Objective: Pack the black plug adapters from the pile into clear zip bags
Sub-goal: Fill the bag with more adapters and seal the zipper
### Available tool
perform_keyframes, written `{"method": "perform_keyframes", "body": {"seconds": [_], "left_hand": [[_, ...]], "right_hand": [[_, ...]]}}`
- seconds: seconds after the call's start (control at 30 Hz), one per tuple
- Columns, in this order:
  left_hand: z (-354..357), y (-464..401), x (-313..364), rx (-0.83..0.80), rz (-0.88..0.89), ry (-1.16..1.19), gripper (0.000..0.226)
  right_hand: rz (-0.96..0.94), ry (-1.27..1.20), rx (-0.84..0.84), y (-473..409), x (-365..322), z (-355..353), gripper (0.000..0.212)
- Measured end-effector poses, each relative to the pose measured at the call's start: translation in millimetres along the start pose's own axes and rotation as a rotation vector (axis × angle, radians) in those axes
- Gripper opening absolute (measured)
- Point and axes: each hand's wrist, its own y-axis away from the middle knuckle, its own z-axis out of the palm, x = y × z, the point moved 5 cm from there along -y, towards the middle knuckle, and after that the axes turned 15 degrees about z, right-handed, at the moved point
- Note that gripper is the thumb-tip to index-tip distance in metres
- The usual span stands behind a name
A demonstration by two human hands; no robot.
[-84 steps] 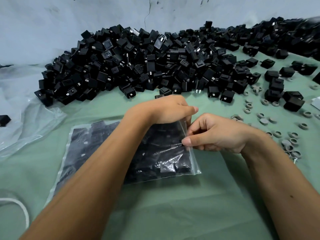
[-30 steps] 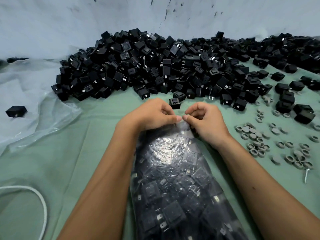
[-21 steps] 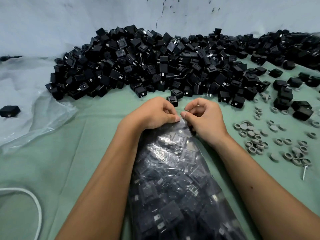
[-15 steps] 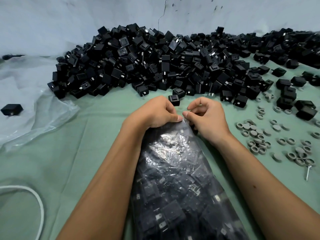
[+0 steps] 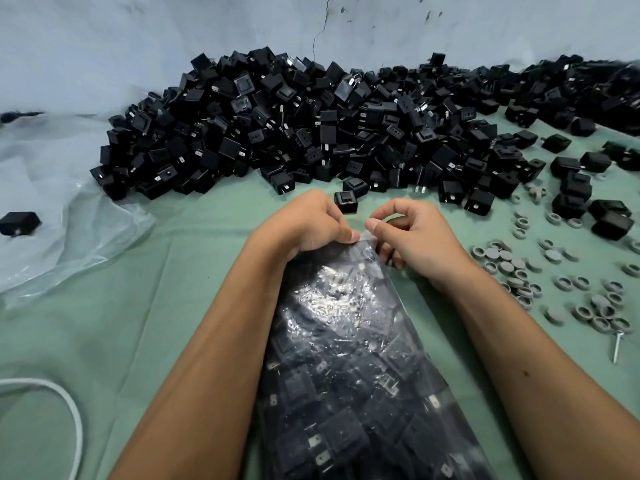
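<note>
A clear zip bag stuffed with black plug adapters stands between my forearms, its mouth pointing away from me. My left hand pinches the bag's top edge from the left, and my right hand pinches the same edge from the right, thumbs nearly meeting at the strip. A big pile of black plug adapters stretches along the wall behind my hands. One lone adapter sits just beyond my fingertips.
Several grey rubber rings and a screw lie scattered at the right. Crumpled clear plastic sheeting covers the left, with one stray adapter on it. A white cord curls at the lower left on the green cloth.
The bag, lying flat on the cloth 2.8 s ago, now stands lengthwise between my arms. Over the last second both hands stay pinched at its top edge, barely shifting.
</note>
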Motion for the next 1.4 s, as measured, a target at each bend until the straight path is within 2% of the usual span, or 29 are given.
{"method": "perform_keyframes", "body": {"seconds": [0.17, 0.33, 0.53, 0.67, 0.8, 0.97, 1.17, 1.4], "left_hand": [[0.2, -2.0, -4.6, 0.012, -0.022, 0.018, 0.029], [-1.4, -6.4, -4.9, -0.008, -0.018, -0.008, 0.017], [0.2, -20.8, 13.9, -0.286, 0.008, -0.191, 0.019], [5.2, -24.1, 19.3, -0.362, 0.108, -0.208, 0.012], [9.5, -21.8, 18.9, -0.39, 0.21, -0.201, 0.014], [11.3, -19.8, 16.9, -0.4, 0.248, -0.212, 0.02], [15.7, -19.5, 15.3, -0.414, 0.236, -0.234, 0.025], [12.9, -15.0, 14.6, -0.435, 0.187, -0.062, 0.025]], "right_hand": [[0.0, -0.004, -0.052, -1.6, -1.6, -1.1, 0.014], [0.043, -0.067, -0.059, -5.3, -1.4, -1.5, 0.016], [0.075, -0.099, -0.077, -6.0, -2.3, -3.3, 0.02], [0.087, -0.134, -0.074, -5.3, -2.7, -2.3, 0.023], [0.092, -0.161, -0.064, -3.9, -2.3, -1.8, 0.026], [0.085, -0.187, -0.064, -1.1, -2.8, -1.3, 0.028], [0.059, -0.166, -0.065, 1.9, -4.3, -3.4, 0.022], [0.106, -0.295, -0.171, 1.3, -2.8, -9.3, 0.017]]}}
